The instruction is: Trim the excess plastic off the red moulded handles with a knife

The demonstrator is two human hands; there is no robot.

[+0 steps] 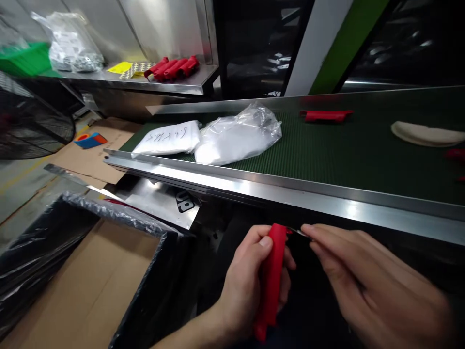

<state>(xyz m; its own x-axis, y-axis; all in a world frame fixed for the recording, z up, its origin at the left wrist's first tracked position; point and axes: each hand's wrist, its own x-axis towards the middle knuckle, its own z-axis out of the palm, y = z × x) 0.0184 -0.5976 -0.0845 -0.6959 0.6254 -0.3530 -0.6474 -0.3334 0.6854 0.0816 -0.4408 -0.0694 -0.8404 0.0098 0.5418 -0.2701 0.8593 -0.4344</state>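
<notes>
My left hand point(247, 276) is wrapped round a long red plastic part point(274, 274), held upright with its top end tilted slightly right. At that top end, my right hand point(366, 271) pinches a thin metal blade-like tool point(298, 231). The tool's tip meets or nearly meets a small red bit at the part's upper edge; I cannot tell if they touch. Most of the tool is hidden inside my right hand, which is somewhat blurred.
Ahead runs a green conveyor belt point(301, 155) with a metal edge, carrying plastic bags point(240, 135), another red part point(327, 116) and a beige curved piece point(428, 134). More red parts point(174, 69) lie on a metal shelf. A lined box point(83, 286) stands at left.
</notes>
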